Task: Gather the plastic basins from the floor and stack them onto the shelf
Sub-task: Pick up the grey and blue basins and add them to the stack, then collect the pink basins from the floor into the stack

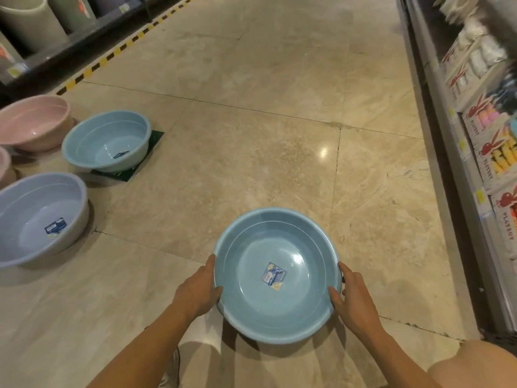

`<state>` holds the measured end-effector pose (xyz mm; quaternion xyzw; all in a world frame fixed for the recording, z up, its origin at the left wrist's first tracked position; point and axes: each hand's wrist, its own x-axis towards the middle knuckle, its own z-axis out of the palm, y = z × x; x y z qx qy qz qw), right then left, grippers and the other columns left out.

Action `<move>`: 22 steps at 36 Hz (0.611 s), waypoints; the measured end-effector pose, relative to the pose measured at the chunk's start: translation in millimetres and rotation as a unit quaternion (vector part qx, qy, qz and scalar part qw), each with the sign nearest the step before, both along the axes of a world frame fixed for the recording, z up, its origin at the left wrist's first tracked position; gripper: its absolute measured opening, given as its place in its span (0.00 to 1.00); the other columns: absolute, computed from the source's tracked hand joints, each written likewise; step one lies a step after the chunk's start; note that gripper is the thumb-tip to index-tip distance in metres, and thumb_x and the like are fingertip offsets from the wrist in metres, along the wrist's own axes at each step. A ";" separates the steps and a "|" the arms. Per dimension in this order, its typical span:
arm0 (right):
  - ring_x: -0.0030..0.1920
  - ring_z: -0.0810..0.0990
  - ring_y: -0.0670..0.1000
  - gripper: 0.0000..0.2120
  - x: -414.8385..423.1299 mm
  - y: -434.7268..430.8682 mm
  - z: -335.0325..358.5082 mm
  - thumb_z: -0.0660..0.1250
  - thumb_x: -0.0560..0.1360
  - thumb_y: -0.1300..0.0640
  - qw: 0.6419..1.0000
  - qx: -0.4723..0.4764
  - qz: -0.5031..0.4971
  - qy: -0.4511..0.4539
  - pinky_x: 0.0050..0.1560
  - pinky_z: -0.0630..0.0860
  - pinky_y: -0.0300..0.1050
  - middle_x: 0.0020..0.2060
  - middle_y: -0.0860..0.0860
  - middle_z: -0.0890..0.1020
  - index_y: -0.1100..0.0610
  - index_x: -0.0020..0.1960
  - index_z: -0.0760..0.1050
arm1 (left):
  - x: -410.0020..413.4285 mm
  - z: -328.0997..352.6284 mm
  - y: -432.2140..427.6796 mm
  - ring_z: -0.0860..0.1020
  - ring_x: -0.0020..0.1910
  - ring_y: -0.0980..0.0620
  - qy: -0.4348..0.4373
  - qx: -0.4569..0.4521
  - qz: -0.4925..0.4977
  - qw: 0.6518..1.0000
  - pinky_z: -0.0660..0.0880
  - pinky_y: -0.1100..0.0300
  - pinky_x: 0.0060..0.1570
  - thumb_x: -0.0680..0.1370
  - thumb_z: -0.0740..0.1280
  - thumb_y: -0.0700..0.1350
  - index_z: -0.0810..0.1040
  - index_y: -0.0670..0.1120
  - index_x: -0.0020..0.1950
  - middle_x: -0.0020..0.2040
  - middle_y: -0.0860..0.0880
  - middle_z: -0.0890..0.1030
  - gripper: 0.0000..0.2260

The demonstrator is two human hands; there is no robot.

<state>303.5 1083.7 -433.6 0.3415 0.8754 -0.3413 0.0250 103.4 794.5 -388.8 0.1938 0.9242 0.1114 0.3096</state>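
Observation:
A blue plastic basin [251, 309] with a label sticker inside is in front of me, just above the tiled floor. My left hand [198, 292] grips its left rim and my right hand [351, 299] grips its right rim, thumbs over the edge. To the left on the floor sit a lavender basin [33, 203], a light blue basin [92, 141] resting on a dark mat, and a pink basin [30, 124]. A second pink basin [4, 163] is cut off by the left edge.
A dark shelf [84, 35] with grey tubs runs along the upper left, edged with yellow-black tape [112, 56]. A metal shelf [458, 169] with boxed goods lines the right side. My knee [481, 368] shows at bottom right. Beige floor tiles [265, 107] stretch ahead.

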 end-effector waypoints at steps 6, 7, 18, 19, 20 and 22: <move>0.59 0.76 0.53 0.27 -21.1 -0.8 25.1 0.65 0.78 0.48 0.995 0.074 -0.030 -0.067 0.47 0.75 0.50 0.62 0.51 0.73 0.51 0.75 0.64 | -8.0 21.8 2.9 0.76 0.63 0.46 0.011 -0.037 0.015 0.999 0.75 0.52 0.58 0.79 0.63 0.58 0.53 0.51 0.79 0.68 0.46 0.73 0.32; 0.60 0.75 0.54 0.25 -28.3 0.3 33.6 0.65 0.78 0.50 0.993 0.097 -0.018 -0.071 0.49 0.76 0.51 0.62 0.53 0.74 0.52 0.74 0.66 | -12.7 28.7 3.4 0.76 0.64 0.46 0.014 -0.037 0.020 0.999 0.74 0.52 0.59 0.79 0.62 0.58 0.56 0.50 0.78 0.69 0.46 0.73 0.31; 0.57 0.79 0.52 0.20 -153.1 -18.6 164.8 0.59 0.80 0.46 0.925 0.219 0.296 -0.091 0.52 0.77 0.47 0.60 0.48 0.79 0.49 0.70 0.69 | -71.7 182.6 -20.8 0.77 0.60 0.46 0.135 -0.064 0.027 0.988 0.75 0.51 0.59 0.80 0.61 0.55 0.72 0.50 0.70 0.64 0.48 0.78 0.20; 0.58 0.79 0.51 0.20 -163.5 -24.6 175.0 0.59 0.80 0.45 0.922 0.220 0.308 -0.082 0.52 0.76 0.46 0.61 0.48 0.78 0.49 0.70 0.69 | -76.2 195.3 -23.4 0.77 0.60 0.46 0.145 -0.064 0.021 0.987 0.75 0.51 0.59 0.80 0.61 0.55 0.72 0.50 0.70 0.64 0.48 0.78 0.20; 0.59 0.78 0.51 0.20 -173.6 -30.9 185.0 0.59 0.80 0.45 0.919 0.222 0.318 -0.073 0.53 0.76 0.46 0.62 0.48 0.78 0.49 0.70 0.69 | -80.1 207.4 -26.3 0.77 0.60 0.47 0.153 -0.064 0.014 0.986 0.76 0.51 0.58 0.80 0.61 0.55 0.72 0.50 0.70 0.64 0.48 0.78 0.19; 0.60 0.78 0.51 0.19 -192.8 -45.3 203.4 0.59 0.81 0.45 0.915 0.229 0.329 -0.050 0.53 0.76 0.46 0.62 0.48 0.78 0.49 0.70 0.70 | -88.5 227.7 -33.3 0.77 0.60 0.47 0.168 -0.063 0.001 0.984 0.75 0.51 0.58 0.80 0.61 0.55 0.71 0.51 0.70 0.65 0.48 0.78 0.19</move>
